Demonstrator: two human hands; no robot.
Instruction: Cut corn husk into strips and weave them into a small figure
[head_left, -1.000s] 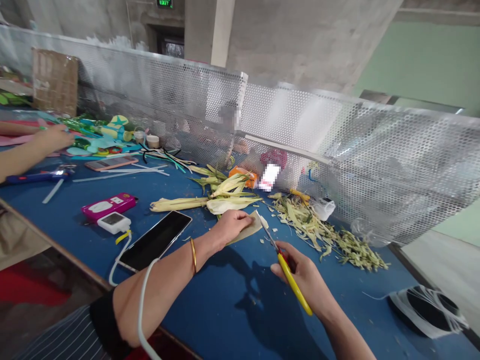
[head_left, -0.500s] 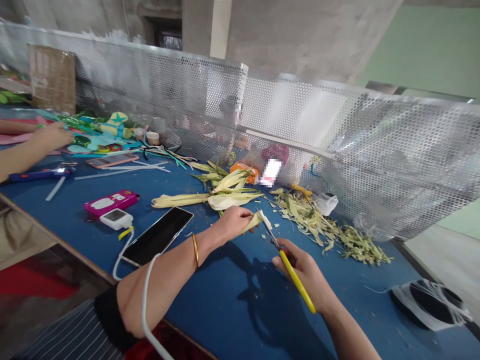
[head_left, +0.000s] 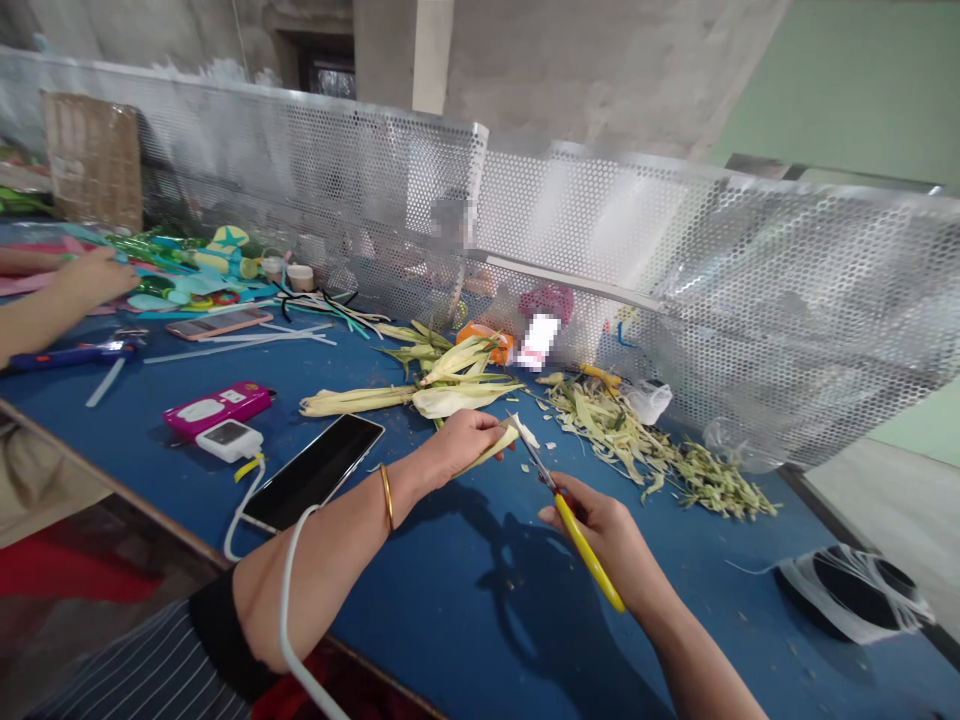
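Pale green corn husk [head_left: 491, 447] is pinched in the closed fingers of my left hand [head_left: 463, 445], a little above the blue table. My right hand [head_left: 592, 515] is wrapped round yellow-handled scissors [head_left: 589, 555], whose blades point away from me and reach the husk's tip. A small white piece [head_left: 527, 432] shows beside the blades; I cannot tell whether it is attached. Behind my left hand lies a bunch of whole husks [head_left: 457, 385]. To the right spreads a pile of cut husk strips [head_left: 637, 430].
A phone [head_left: 315, 470] and a magenta power bank [head_left: 219, 408] with a white cable lie left of my arm. A wound spool [head_left: 851, 592] sits at the right edge. Perforated metal panels [head_left: 570, 230] stand behind. Another person's hand [head_left: 97, 275] works among colourful pieces at the far left.
The view has shifted slightly. The scissor blades have moved a little at the husk's tip. Both hands keep their hold.
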